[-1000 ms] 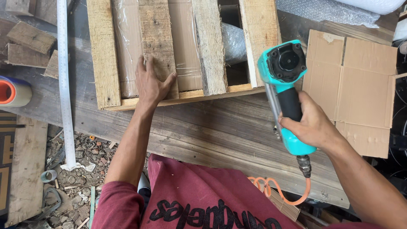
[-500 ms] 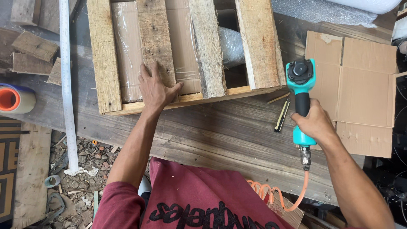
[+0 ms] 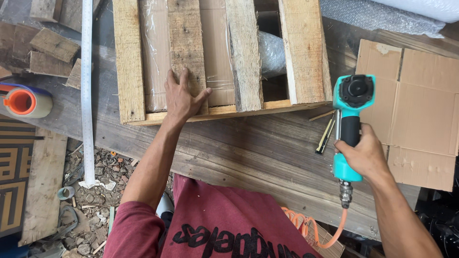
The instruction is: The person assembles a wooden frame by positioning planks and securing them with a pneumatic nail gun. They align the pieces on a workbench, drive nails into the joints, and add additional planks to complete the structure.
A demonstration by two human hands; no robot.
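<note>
Right now my left hand (image 3: 184, 98) lies flat, fingers spread, on one of the upright slats of the wooden crate (image 3: 220, 59), just above its bottom rail; it presses on the wood rather than closing around anything. My right hand (image 3: 366, 155) is wrapped firmly round the black-and-teal handle of the air nail gun (image 3: 351, 126), which I hold off to the right of the crate, its head level with the crate's lower right corner but apart from the wood. An orange coiled hose (image 3: 315, 227) runs from the base of the gun down past my lap.

As far as I can judge, the crate is well along: four slats sit across the bottom rail with gaps between them, and something wrapped in clear film and bubble wrap (image 3: 270, 50) shows behind them. I cannot make out nail heads, so I cannot tell which joints are already fastened. The gun is not touching any slat, so no nail is being driven at this instant.

The crate rests on the rough plank tabletop (image 3: 239, 153). A flattened cardboard sheet (image 3: 420, 105) lies to the right, a thin dark strip (image 3: 325, 136) beside the gun, a long white ruler (image 3: 87, 91) to the left, and scrap wood blocks (image 3: 45, 52) beyond it.
</note>
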